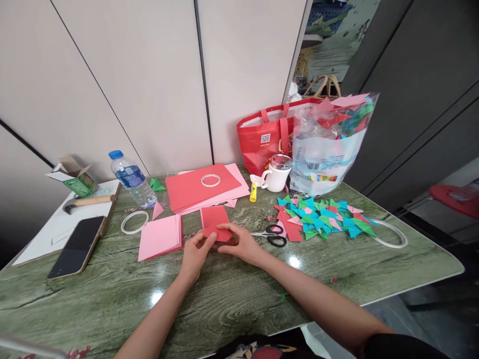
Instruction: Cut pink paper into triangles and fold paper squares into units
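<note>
Between my two hands is a small piece of folded red paper (221, 234), held just above the table. My left hand (196, 252) pinches its left side with thumb and fingers. On the other side, my right hand (241, 244) grips the paper's right edge, the fingers partly hiding it. Right behind the hands lies a small stack of red paper (215, 215). A stack of square pink paper (159, 235) rests to the left, with red sheets under it. Black-handled scissors (275, 235) lie just right of my right hand.
Folded blue, green and pink paper pieces (318, 217) are heaped at right, beside a filled plastic bag (325, 159). A white mug (277, 177), yellow glue stick (253, 192), large red sheets (198, 192), water bottle (132, 179), phone (77, 247) and hammer (92, 201) stand or lie around.
</note>
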Action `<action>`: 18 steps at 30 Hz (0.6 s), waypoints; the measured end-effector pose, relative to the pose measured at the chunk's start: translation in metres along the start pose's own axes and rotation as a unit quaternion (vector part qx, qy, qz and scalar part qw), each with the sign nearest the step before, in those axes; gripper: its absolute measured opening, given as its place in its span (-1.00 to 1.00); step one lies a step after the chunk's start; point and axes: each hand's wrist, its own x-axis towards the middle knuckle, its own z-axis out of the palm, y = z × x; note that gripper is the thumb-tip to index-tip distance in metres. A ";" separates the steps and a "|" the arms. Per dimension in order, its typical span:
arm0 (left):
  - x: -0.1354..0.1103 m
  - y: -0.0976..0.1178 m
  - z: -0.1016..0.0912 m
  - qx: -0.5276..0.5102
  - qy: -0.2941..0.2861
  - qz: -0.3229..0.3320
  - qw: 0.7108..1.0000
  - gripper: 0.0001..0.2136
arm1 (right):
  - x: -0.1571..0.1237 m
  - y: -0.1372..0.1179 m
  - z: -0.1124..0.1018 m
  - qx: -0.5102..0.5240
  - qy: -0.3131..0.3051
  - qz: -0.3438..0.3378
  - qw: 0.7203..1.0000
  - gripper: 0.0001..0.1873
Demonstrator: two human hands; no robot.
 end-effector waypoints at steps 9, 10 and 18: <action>0.003 -0.004 -0.003 0.015 0.044 0.085 0.995 -0.79 | 0.009 0.005 -0.005 0.088 0.025 0.093 0.992 -0.62; 0.003 -0.003 -0.003 0.005 0.045 0.093 0.995 -0.76 | 0.009 0.005 -0.006 0.088 0.029 0.098 0.991 -0.59; -0.002 0.004 0.002 -0.018 -0.007 0.024 1.000 -0.62 | 0.004 0.003 -0.002 0.048 -0.035 0.092 0.994 -0.62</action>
